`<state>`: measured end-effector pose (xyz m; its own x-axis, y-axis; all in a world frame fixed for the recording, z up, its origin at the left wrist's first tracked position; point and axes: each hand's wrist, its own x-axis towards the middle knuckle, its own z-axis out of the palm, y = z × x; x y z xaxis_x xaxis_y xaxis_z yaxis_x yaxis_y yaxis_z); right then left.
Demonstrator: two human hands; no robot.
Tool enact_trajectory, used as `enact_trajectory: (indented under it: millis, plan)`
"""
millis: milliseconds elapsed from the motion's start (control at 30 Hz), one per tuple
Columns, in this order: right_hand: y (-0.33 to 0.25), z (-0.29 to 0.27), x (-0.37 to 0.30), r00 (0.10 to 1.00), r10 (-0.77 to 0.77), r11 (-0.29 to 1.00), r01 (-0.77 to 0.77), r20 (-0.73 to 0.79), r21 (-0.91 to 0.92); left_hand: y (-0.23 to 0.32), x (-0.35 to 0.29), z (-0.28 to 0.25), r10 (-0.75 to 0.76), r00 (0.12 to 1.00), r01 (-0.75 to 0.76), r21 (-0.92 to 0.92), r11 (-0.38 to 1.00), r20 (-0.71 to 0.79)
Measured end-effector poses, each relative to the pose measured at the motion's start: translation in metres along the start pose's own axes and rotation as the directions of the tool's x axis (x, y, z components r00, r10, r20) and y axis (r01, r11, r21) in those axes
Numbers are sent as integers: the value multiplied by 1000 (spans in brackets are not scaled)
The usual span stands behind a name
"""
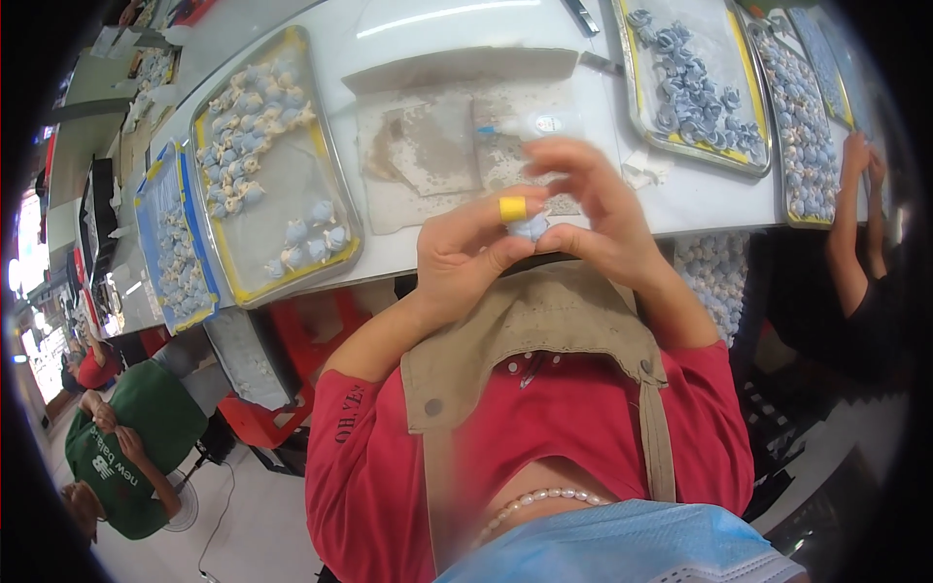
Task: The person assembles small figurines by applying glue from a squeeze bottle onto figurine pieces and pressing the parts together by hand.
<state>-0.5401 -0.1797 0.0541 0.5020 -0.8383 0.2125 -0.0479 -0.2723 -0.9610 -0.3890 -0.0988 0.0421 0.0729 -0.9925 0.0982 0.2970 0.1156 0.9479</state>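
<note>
In front of my apron, my left hand [466,248] pinches a small pale-blue and cream figurine [530,228] between thumb and fingers. A yellow band [512,208] wraps one finger of this hand. My right hand [607,214] is beside it, its thumb against or very near the figurine. The fingers of that hand are raised, apart and slightly blurred. Both hands cover part of the figurine, so its full shape is hidden. Just beyond lies a worn, stained board [428,155], with a white bottle-like thing with a blue tip [535,126] on it.
Left of the board are a yellow-edged tray [326,209] of similar figurines and a blue-lined tray [199,253]. A metal tray [637,121] of grey-blue pieces lies at the far right, with another figurine tray [802,126] past it. Co-workers sit at both sides; red stools [321,330] stand left.
</note>
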Motion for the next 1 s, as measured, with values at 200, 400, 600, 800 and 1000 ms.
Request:
enact_trajectory:
  millis: [200, 400, 600, 800, 1000]
  plan:
    - [1, -11, -5, 906, 173, 937, -272, 387, 217, 2, -1, 3, -123, 989, 128, -65, 990, 78]
    - [0, -12, -12, 936, 80, 929, -195, 343, 315, 9, -1, 4, -17, 986, -23, 239, 971, 165]
    - [0, -14, -11, 933, 54, 918, -186, 355, 349, 16, 2, 7, 21, 980, -79, 287, 955, 200]
    - [-4, -13, -12, 930, 112, 861, -267, 350, 432, 33, 3, 8, -93, 983, 37, 322, 946, 160]
    - [-13, 18, 20, 955, 26, 998, -44, 295, 52, 55, 5, -77, 43, 999, -28, 752, 659, -1]
